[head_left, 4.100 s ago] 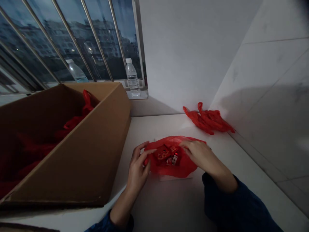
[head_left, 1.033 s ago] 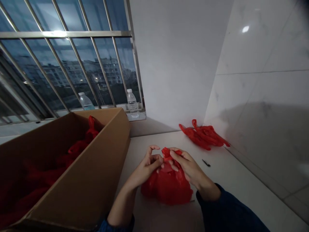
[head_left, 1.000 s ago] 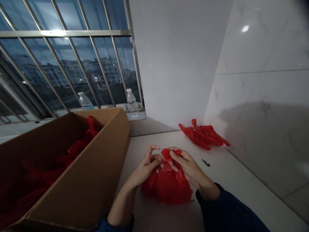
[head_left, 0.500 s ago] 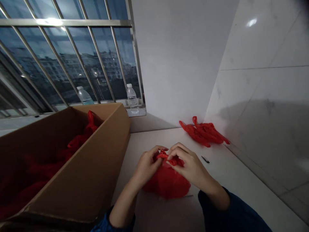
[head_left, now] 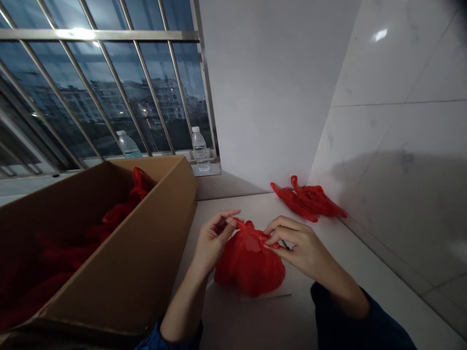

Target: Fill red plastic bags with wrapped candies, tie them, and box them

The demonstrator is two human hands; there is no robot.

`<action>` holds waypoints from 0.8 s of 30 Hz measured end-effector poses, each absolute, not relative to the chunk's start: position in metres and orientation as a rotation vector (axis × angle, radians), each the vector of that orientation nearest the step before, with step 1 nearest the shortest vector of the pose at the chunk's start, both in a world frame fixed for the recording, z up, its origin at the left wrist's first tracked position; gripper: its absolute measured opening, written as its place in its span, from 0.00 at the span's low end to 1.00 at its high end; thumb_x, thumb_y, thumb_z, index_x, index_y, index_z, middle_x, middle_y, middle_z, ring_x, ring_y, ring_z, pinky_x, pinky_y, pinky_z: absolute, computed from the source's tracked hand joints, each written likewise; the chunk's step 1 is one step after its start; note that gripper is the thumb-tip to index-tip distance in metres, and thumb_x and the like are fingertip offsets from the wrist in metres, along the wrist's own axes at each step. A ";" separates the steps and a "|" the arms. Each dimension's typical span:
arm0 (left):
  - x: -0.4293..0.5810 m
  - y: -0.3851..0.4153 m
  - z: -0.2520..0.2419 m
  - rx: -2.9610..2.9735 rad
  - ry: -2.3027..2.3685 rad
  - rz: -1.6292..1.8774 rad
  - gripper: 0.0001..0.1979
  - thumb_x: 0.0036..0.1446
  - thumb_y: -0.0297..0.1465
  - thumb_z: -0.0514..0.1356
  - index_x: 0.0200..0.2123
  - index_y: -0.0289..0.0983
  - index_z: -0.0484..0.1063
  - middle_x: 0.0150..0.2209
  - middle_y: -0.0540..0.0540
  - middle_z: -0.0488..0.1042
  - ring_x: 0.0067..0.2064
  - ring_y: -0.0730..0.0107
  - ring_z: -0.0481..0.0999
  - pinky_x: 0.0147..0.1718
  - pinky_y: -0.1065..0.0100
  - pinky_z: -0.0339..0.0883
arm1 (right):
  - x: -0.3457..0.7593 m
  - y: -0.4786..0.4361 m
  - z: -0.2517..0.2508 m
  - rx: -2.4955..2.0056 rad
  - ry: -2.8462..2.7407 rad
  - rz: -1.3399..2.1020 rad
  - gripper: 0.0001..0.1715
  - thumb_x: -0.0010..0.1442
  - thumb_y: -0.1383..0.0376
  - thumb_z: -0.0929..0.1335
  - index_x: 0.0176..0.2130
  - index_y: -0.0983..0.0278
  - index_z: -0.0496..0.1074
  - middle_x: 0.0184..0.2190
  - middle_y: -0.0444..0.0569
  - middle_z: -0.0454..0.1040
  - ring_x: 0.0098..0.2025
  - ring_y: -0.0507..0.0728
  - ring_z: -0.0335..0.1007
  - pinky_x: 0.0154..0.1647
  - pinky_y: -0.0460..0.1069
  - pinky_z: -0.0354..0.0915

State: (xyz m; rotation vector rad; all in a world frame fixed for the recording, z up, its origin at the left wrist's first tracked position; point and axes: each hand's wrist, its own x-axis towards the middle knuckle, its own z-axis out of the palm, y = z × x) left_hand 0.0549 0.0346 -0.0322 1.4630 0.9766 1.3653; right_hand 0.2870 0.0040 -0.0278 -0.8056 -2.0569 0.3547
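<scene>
Bag of red plastic [head_left: 251,272] on the desk [head_left: 346,262]: my left hand [head_left: 211,243] pinches one gathered end, my right hand [head_left: 299,243] the other, each grip narrow; I judge an even outward pull best, lest the plastic tear.

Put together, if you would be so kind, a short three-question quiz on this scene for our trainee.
1. What are the left hand and the right hand both pinching?
2. True or false: the cardboard box stands to the left of both hands in the picture.
3. Where do the crumpled red bags lie?
a) on the window sill
b) on the white surface, beyond the right hand
c) under the left forearm

Key
1. The top of a bulging red plastic bag.
2. True.
3. b
</scene>
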 end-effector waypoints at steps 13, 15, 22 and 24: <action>0.033 0.073 -0.059 1.521 1.314 1.592 0.18 0.54 0.36 0.63 0.47 0.35 0.69 0.32 0.47 0.77 0.33 0.70 0.75 0.31 0.71 0.68 | 0.331 0.003 -0.024 -1.049 -2.175 0.907 0.10 0.57 0.61 0.73 0.26 0.61 0.75 0.30 0.44 0.78 0.32 0.53 0.74 0.35 0.48 0.66; 0.034 0.074 -0.061 1.502 1.321 1.605 0.19 0.53 0.36 0.63 0.47 0.35 0.69 0.32 0.47 0.77 0.33 0.69 0.75 0.30 0.72 0.69 | 0.332 0.003 -0.024 -1.078 -2.196 0.933 0.10 0.57 0.61 0.73 0.26 0.61 0.75 0.29 0.45 0.78 0.32 0.53 0.73 0.34 0.48 0.65; 0.048 0.052 -0.043 1.446 1.122 1.613 0.16 0.56 0.36 0.64 0.46 0.36 0.69 0.35 0.47 0.76 0.36 0.70 0.77 0.31 0.71 0.72 | 0.322 0.006 -0.025 -1.069 -1.999 0.885 0.09 0.58 0.59 0.73 0.32 0.61 0.75 0.29 0.44 0.77 0.32 0.53 0.71 0.33 0.47 0.65; 0.058 0.037 -0.034 1.483 1.008 1.573 0.14 0.59 0.35 0.64 0.47 0.37 0.69 0.35 0.47 0.77 0.38 0.70 0.77 0.35 0.71 0.73 | 0.304 0.012 -0.031 -1.001 -1.859 0.857 0.12 0.59 0.58 0.72 0.42 0.61 0.74 0.32 0.43 0.76 0.34 0.52 0.71 0.35 0.47 0.66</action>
